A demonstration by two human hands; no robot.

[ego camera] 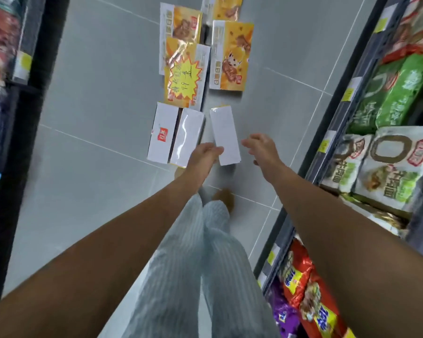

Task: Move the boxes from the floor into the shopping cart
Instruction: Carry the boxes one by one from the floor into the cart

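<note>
A grey tiled floor (95,106) is flanked by stocked shelves (308,164) and strewn with yellow-and-white boxes (183,69). One white box (224,132) is touched by the left hand (202,156), grip unclear. The right hand (260,147) is held beside it, fingers loosely curled, empty.

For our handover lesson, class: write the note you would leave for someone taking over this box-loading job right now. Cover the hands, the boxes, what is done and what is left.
Left hand: open, fingertips at the left edge of the nearest box, no grip yet.
Right hand: open, holding nothing, just right of that box.
Boxes: beside it on the left stand two white boxes; four yellow boxes lie further along. All are on the floor.
Cart: not in view.
Done: nothing that shows here.
Left: grip the nearest box, then move every box to the cart.
</note>
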